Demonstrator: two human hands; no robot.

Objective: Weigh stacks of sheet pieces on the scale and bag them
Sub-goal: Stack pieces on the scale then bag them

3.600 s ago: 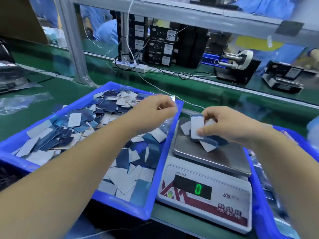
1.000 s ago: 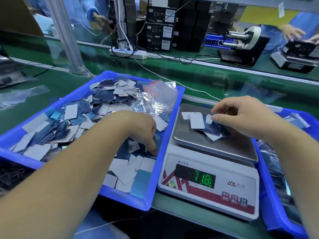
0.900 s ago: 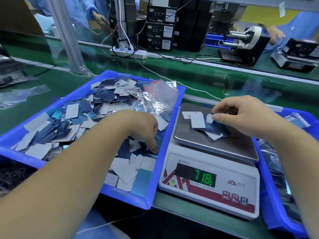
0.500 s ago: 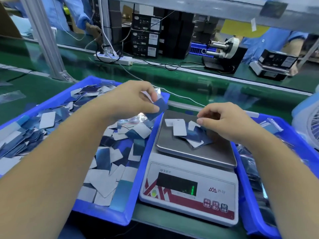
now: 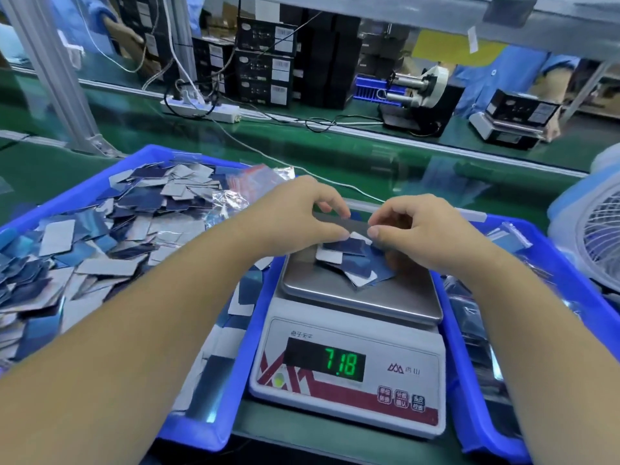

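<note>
Hands over scale, bins flanking

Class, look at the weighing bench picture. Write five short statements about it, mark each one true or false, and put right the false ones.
1. The scale display shows 718. True.
2. Both hands, left and right, are over the scale pan. True.
3. The pan is bare. False: a small pile of sheet pieces lies on it.
4. The loose pieces fill a red bin. False: the bin left of the scale is blue.
5. A fan stands at the right edge. True.
</note>
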